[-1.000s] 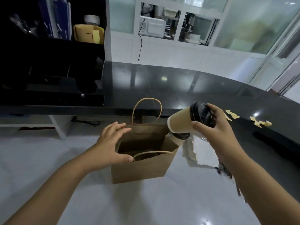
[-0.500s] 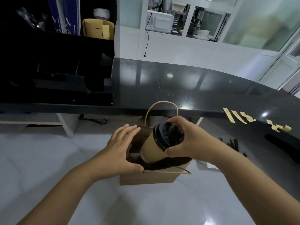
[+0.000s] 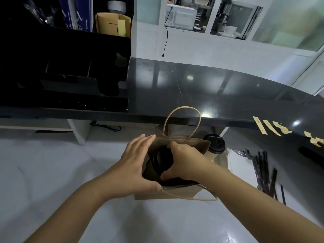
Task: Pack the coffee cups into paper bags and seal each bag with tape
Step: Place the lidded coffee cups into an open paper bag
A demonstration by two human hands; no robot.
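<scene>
One cup going in: coffee cup, black lid up, low inside the mouth of the paper bag, standing on the near white worktop.
Right hand: fingers and thumb curled round the lid rim of that cup, reaching down into the bag.
Left hand: fingers fairly straight along the bag's left edge, thumb hooked over the near rim, spreading the mouth apart; a bracing press rather than a full grasp.
Bag handles: far handle upright, near handle flopped out toward the right.
Second cup: black-lidded, outside, just beside the bag's far right corner; not yet packed.
Tape strips: several tan pieces stuck on the dark worktop at far right, well apart from the bag; none on the bag.
Straws: dark bundle on the right, untouched.
Done so far: by the look of it, bag opened, first cup nearly seated.
Left to do: probably release the cup, load the waiting one, fold the top, seal with a strip; whether further bags follow cannot be told.
</scene>
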